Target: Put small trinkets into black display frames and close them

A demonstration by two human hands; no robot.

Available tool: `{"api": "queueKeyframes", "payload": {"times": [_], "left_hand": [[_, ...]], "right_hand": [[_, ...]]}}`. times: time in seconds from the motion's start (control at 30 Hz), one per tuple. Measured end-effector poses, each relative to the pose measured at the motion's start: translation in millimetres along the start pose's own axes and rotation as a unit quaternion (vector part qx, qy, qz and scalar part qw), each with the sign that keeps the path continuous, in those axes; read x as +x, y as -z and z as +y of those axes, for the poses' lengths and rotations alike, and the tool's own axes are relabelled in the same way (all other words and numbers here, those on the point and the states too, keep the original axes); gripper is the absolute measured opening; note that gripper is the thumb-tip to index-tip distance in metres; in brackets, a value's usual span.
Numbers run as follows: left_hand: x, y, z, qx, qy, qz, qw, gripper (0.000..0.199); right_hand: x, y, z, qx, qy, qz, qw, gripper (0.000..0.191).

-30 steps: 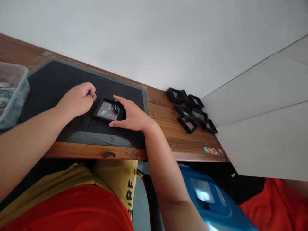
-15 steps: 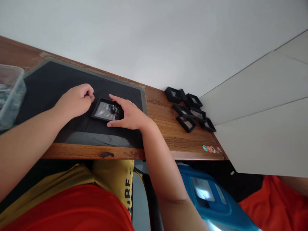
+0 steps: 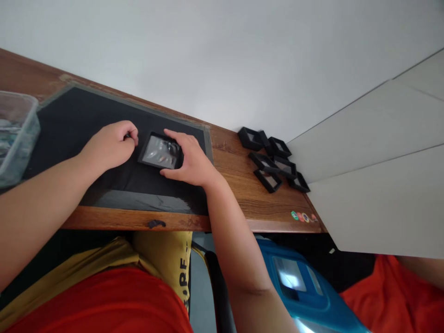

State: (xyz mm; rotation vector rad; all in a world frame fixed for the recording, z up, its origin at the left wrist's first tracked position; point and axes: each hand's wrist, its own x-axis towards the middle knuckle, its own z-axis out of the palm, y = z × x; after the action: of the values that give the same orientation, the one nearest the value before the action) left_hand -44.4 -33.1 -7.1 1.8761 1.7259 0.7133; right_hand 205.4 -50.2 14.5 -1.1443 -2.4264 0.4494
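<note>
A black-framed box with a clear, shiny window (image 3: 159, 151) rests on the black mat (image 3: 86, 108). My right hand (image 3: 189, 158) grips its right end, with the thumb at the near edge and the fingers at the far edge. Just left of the box, my left hand (image 3: 113, 144) is curled, fingertips pinched against the thumb. Something small and dark shows between those fingers, too small to name. Small shapes are visible behind the window, blurred by glare.
A clear plastic tub (image 3: 21, 138) of small bags stands at the far left. Several black frames (image 3: 267, 178) lie at the right of the wooden table (image 3: 232, 166), near round stickers (image 3: 305, 217). A blue chair (image 3: 294, 277) and another person's red clothing (image 3: 405, 296) are lower right.
The box has moved slightly right and turned a little, and my right hand has moved with it and closed round its end. My left hand stays curled, nearly unmoved.
</note>
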Motion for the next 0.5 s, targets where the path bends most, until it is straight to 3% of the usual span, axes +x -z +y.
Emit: {"api": "queueKeyframes", "payload": {"times": [0.17, 0.5], "left_hand": [[-0.6, 1.0, 1.7, 0.013, -0.022, -0.007, 1.0, 0.016], [-3.1, 1.9, 8.5, 0.003, -0.008, -0.026, 1.0, 0.022]], "right_hand": [[0.6, 3.3, 8.0, -0.053, -0.044, 0.069, 0.995, 0.096], [-1.4, 7.8, 14.4, -0.081, -0.042, 0.093, 0.991, 0.097]]}}
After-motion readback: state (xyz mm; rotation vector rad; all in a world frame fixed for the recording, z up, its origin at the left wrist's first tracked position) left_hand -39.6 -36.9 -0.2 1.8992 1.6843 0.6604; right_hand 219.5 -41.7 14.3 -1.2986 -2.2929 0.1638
